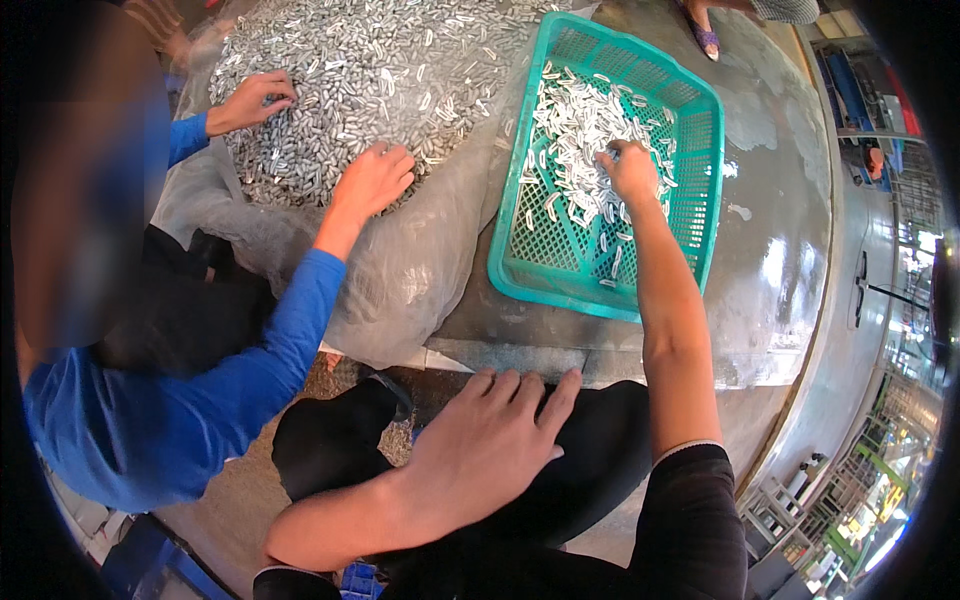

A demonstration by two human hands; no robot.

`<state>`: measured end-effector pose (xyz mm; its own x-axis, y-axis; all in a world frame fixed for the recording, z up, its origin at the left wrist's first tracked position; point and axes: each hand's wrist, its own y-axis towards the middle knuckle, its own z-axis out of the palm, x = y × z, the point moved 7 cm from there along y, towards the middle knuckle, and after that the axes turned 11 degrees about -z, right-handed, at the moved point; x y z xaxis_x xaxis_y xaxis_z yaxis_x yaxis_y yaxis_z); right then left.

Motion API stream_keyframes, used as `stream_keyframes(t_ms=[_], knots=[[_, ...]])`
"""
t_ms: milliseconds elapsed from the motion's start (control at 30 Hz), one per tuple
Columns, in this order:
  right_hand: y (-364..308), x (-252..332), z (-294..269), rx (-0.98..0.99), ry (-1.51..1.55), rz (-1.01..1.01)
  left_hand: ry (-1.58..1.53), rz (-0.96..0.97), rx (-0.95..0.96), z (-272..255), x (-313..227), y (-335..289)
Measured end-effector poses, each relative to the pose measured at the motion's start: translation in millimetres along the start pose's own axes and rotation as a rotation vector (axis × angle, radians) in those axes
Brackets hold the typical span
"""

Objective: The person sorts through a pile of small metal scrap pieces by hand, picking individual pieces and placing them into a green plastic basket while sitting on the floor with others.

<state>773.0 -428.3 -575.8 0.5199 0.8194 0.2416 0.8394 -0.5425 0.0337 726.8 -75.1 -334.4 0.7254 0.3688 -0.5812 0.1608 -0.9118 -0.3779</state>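
Right hand (636, 178) is in the green basket (567, 290), right among the pale parts (590, 115); it's the near one. Main heap sits from 9 to 11 o'clock of its fingertips (605, 159), just beside or touching, can't tell which. Thumb and forefinger curled, facing 10 o'clock; can't tell if they pinch a part or are merely close together. Parts are long, narrow, axes mixed; one stray (616, 262) at 6 o'clock of the hand points roughly 1 to 7. Basket's long side runs about 12 to 6.

Left hand (485, 435) outside the basket, around 7 o'clock of it, fingers loosely spread over the black trousers (610, 430), holding nothing visible.

Co-worker's hands (374, 183) at 9 to 10 o'clock, well apart, over the grey pile (340, 90) on the clear sheet (400, 270).
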Motion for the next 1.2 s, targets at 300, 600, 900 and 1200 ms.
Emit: stream_keyframes(t_ms=[300,600,900,1200], knots=[[10.5,-74.9,6.6,-0.181,0.620,0.228,-0.019,-0.054,-0.058,-17.5,17.0,28.7],[-41.5,-45.3,11.2,-0.026,1.953,0.523,0.037,-0.041,-0.074,-11.3,19.4,50.3],[-28.5,-10.9,6.3,0.206,-0.117,-0.018,0.059,-0.070,-0.066,0.4,22.4,53.4],[-67.6,32.6,12.4,0.265,0.001,-0.301,0.064,-0.037,-0.096,-6.3,11.9,39.4]])
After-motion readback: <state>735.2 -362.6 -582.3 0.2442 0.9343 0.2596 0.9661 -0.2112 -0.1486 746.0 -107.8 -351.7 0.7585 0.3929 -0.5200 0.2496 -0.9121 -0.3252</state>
